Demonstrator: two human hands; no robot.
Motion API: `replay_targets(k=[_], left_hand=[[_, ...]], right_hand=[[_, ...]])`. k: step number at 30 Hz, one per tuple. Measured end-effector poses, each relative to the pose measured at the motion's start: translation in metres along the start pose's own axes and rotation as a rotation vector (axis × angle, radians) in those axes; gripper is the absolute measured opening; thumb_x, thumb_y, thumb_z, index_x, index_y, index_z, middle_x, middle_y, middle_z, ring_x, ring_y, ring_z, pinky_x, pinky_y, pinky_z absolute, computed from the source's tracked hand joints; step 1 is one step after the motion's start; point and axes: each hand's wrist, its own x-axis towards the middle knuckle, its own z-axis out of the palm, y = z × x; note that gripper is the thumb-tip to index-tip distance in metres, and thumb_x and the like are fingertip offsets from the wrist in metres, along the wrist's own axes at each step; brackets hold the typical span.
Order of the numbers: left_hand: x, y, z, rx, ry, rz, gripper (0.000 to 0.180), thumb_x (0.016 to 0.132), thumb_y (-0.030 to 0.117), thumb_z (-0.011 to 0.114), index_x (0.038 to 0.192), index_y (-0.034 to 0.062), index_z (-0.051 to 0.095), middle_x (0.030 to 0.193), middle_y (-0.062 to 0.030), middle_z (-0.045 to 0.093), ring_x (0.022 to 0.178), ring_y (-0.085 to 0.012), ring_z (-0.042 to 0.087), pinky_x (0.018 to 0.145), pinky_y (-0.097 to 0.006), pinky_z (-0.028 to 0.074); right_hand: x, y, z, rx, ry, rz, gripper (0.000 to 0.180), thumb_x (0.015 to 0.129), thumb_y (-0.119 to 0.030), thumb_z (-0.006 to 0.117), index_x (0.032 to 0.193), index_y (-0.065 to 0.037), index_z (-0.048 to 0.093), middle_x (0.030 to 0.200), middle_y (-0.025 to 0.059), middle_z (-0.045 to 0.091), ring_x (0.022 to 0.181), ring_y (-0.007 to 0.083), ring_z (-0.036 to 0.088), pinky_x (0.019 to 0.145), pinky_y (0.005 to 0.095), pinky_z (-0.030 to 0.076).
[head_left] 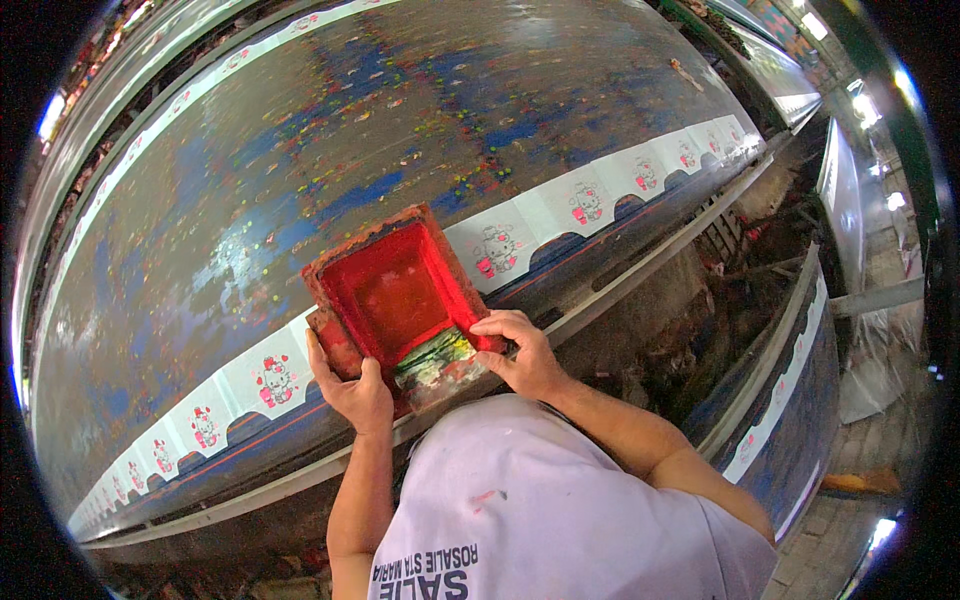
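Both hands gripped the red-inked wooden printing frame [395,295] on the long paint-spattered surface [300,150]: left hand [350,385] fingers curled around its near corner, right hand [520,350] fingers pressed on its edge. Any sideways slip risked smearing the white printed pieces [500,245].

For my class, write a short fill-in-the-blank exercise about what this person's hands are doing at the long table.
1. Both hands grip a frame whose inside is coloured ____.
2. The left hand holds the frame's ____ corner.
3. White fabric pieces lie in a ____ along the table.

Missing words: red; left; row
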Motion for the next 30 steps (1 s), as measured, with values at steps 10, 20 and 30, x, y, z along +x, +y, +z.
replay_targets(k=[10,20,30], left_hand=[[-0.041,-0.02,0.15,-0.032,-0.031,0.007,0.097,0.084,-0.012,0.067,0.176,-0.0073,0.037,0.179,-0.0231,0.044,0.168,-0.0319,0.041,0.14,-0.044,0.031],[-0.059,-0.019,0.182,-0.073,0.005,-0.088,0.097,0.085,-0.012,0.068,0.176,-0.0068,0.038,0.173,-0.0194,0.051,0.154,-0.0274,0.056,0.131,-0.041,0.045],[-0.057,-0.023,0.181,-0.124,-0.002,-0.212,0.098,0.084,-0.012,0.07,0.177,-0.006,0.039,0.173,-0.0186,0.051,0.154,-0.0269,0.056,0.13,-0.041,0.046]], right_hand=[[0.008,0.065,-0.127,-0.049,0.058,-0.018,0.04,0.098,-0.02,0.089,0.133,-0.003,0.079,0.136,0.017,0.078,0.14,0.0392,0.067,0.126,0.0528,0.048],[0.009,0.092,-0.162,-0.037,0.026,-0.008,0.04,0.09,-0.013,0.092,0.128,-0.007,0.081,0.132,0.0142,0.08,0.136,0.0376,0.069,0.127,0.0548,0.048],[0.008,0.091,-0.162,-0.09,0.003,0.016,0.039,0.095,-0.015,0.087,0.131,-0.004,0.079,0.136,0.0165,0.077,0.142,0.0405,0.066,0.125,0.054,0.048]])
